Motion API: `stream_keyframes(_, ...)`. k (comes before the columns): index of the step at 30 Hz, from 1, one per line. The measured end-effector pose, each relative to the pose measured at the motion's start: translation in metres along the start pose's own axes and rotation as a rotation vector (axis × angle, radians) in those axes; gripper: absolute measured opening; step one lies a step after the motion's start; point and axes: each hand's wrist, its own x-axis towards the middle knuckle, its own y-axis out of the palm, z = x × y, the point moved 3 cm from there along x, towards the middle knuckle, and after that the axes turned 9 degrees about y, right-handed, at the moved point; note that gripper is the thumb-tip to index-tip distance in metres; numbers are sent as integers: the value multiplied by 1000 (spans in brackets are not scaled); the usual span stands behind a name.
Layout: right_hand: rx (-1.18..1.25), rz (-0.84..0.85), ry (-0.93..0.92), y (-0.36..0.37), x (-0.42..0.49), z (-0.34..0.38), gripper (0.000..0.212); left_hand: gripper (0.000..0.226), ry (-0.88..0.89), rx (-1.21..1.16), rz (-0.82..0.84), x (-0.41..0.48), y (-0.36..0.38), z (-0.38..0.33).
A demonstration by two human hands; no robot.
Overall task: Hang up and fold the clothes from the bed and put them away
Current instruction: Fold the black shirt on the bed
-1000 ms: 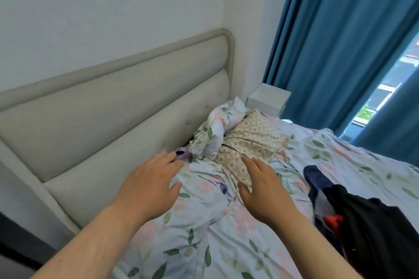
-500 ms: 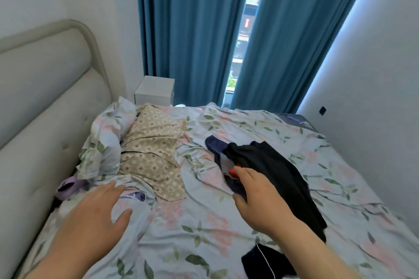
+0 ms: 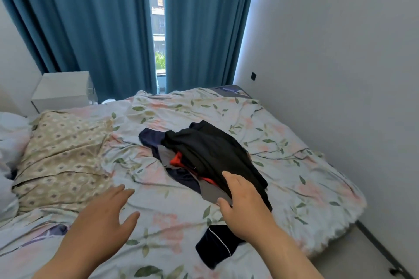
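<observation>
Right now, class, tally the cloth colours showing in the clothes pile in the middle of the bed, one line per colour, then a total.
Black garment: 1
Navy cloth: 1
Red-orange cloth: 1
Grey cloth: 1
Total: 4 colours

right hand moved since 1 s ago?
Yes. The right hand went from the beige patterned pillow rightward across the bed to the dark clothes pile, fingers now at its near edge.

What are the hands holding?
Nothing yet. The right hand is open, reaching onto the black garment's near edge; the left hand hovers open.
</observation>
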Motion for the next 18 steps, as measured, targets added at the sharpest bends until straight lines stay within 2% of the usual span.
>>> stream_keyframes(11, 39, 30, 145, -43, 56, -155, 64, 59, 93, -13, 88, 110, 84, -124)
stream_keyframes(18, 66, 88, 199, -32, 85, -213, 64, 58, 107, -39, 115, 154, 124, -159)
